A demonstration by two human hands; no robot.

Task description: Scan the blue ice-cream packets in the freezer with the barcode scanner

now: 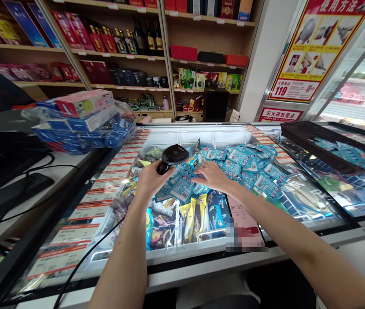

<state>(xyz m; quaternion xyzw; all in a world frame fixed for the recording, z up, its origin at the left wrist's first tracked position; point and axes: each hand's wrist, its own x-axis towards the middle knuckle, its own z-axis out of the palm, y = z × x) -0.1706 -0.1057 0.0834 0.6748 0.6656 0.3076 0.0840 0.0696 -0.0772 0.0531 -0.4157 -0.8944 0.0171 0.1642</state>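
Note:
My left hand is closed around the handle of a black barcode scanner, its head pointing to the right over the packets. A black cable trails from it to the lower left. My right hand is at the pile of small blue packets, palm down with fingers spread, and wears a ring. Whether it touches a packet at its fingertips is hard to tell. Printed barcodes show on several packets. They lie on the glass top of a chest freezer, above wrapped ice creams.
A phone lies near the front edge. On the right, a dark basket holds more blue packets. Plastic-wrapped blue boxes are stacked at the left. Price labels line the glass. Stocked shelves stand behind.

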